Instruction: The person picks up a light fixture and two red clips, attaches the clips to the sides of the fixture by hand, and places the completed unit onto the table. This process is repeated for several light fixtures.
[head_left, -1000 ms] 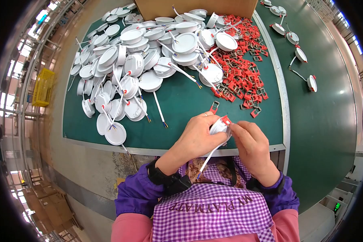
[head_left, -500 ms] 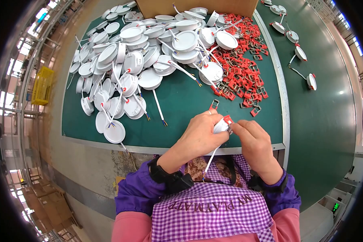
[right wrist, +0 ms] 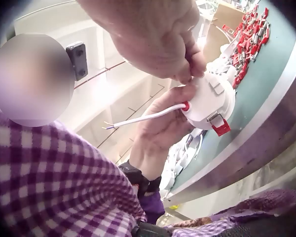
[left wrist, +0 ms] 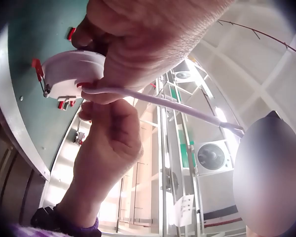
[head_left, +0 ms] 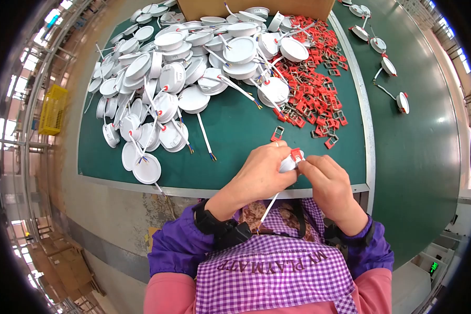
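My left hand (head_left: 261, 170) grips a round white lamp (head_left: 288, 164) by its rim at the table's front edge. A red clip (head_left: 296, 155) is on the lamp's side; the right wrist view shows a red clip (right wrist: 221, 129) with a spring on the housing. The fingertips of my right hand (head_left: 331, 187) pinch at the lamp's near side; what lies between them is hidden. A white cable (left wrist: 163, 101) with bare wire ends hangs from the lamp. Just beyond the left fingers lies a loose red clip (head_left: 278, 134).
A large heap of white lamps (head_left: 192, 99) covers the table's left and middle. Beside it, at the right, is a pile of red clips (head_left: 319, 99). A cardboard box (head_left: 256, 6) stands at the back. Several lamps (head_left: 402, 103) rest on the green surface (head_left: 418, 172) at the right.
The held lamp has turned slightly, so its red clip faces the head camera more. Both hands stay close together on the lamp.
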Demonstrator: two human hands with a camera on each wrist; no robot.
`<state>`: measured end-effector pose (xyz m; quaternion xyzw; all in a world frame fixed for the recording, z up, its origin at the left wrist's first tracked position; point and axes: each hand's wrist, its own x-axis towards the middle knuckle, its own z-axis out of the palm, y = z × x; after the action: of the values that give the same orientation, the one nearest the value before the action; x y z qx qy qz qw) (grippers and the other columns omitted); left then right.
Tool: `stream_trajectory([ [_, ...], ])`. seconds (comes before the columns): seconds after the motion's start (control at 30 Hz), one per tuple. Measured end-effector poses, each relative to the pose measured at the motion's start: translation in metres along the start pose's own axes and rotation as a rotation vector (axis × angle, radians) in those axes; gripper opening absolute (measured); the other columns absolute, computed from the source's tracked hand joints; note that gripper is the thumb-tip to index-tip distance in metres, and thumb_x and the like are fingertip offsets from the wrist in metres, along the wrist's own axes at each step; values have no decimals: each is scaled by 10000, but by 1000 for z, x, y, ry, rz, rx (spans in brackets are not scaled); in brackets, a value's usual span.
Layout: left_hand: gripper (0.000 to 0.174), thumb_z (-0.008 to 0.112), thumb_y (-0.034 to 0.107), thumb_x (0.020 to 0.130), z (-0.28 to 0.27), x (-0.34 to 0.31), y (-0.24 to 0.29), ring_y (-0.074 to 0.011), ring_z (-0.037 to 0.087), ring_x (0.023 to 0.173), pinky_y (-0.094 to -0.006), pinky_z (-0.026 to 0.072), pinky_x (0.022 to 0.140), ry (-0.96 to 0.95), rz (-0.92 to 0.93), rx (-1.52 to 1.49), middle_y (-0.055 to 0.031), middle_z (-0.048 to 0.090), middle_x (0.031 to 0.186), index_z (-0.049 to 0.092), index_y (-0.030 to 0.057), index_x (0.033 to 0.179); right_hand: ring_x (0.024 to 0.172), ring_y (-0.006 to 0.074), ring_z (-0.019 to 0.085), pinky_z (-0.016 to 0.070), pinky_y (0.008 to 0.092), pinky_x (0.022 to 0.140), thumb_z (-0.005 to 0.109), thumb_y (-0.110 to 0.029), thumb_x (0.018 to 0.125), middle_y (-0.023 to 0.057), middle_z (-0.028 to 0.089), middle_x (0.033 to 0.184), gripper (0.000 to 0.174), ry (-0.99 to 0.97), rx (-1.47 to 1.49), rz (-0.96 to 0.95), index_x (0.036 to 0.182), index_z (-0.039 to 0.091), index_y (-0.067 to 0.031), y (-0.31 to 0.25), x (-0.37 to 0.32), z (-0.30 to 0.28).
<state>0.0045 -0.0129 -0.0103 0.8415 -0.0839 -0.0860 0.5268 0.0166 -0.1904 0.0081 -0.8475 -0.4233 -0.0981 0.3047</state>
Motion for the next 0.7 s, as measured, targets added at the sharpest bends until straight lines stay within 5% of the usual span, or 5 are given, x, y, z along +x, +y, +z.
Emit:
stream_trajectory([
  [0.2, 189, 666, 136, 715, -1, -1, 9, -215, 550, 676, -326, 443, 606, -26, 25, -40, -107, 543, 785, 604, -21, 800, 714, 226, 584, 494, 314, 596, 641, 65, 680, 119, 604, 910, 314, 115, 115, 155, 987, 603, 10, 0, -1, -3],
  [0.3, 200, 675, 138, 714, -6, -8, 19, -188, 547, 675, -310, 445, 608, -126, -111, -48, -92, 538, 790, 609, -28, 804, 649, 142, 576, 456, 274, 536, 691, 6, 730, 87, 614, 828, 314, 114, 451, 523, 1028, 592, -3, -8, 0, -16],
  [0.37, 212, 692, 134, 704, -3, -11, 21, -173, 544, 672, -299, 444, 607, -103, -74, -138, -87, 536, 784, 609, -32, 807, 594, 60, 536, 398, 225, 494, 716, -51, 760, 39, 597, 733, 320, -149, 611, 720, 1047, 581, -15, -5, -8, -26],
  [0.63, 239, 741, 160, 712, -3, -7, 23, -134, 538, 663, -271, 435, 565, -56, 14, -85, -61, 539, 769, 598, -22, 771, 516, 31, 453, 345, 205, 467, 706, -60, 777, -19, 522, 612, 257, -104, 832, 863, 998, 582, -15, -2, -9, -26],
  [0.7, 285, 760, 204, 722, -1, -5, 26, -139, 538, 667, -274, 439, 573, -92, -38, -106, -62, 540, 759, 591, -23, 755, 525, 28, 441, 333, 199, 473, 683, -55, 793, -21, 524, 615, 240, -139, 619, 830, 1005, 580, -13, -4, -10, -28],
])
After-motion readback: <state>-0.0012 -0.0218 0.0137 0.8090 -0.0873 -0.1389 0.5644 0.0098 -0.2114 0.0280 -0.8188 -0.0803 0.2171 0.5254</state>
